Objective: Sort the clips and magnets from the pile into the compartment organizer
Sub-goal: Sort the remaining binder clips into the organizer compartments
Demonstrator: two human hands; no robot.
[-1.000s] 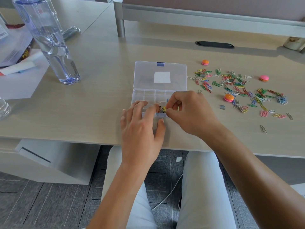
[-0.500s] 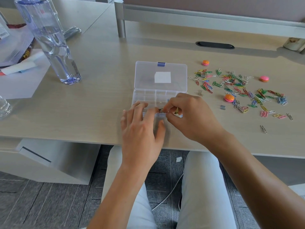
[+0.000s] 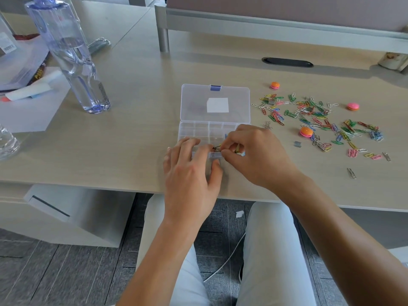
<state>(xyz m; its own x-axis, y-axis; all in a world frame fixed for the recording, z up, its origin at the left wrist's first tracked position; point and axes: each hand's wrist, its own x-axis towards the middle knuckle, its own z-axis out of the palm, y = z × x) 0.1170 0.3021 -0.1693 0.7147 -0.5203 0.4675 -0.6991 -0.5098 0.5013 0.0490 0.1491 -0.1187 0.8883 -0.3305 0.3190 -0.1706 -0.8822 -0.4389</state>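
left hand flat, fingers relaxed on organizer front edge | right hand pinching small clip over front compartment | lid open, lying flat behind | clip pile, magnets on desk to right

We note a clear water bottle standing upright on the desk, far left. White paper sheets lie beside it. A dark oval cable slot sits near the desk's back edge. A white cable runs across the grey floor.
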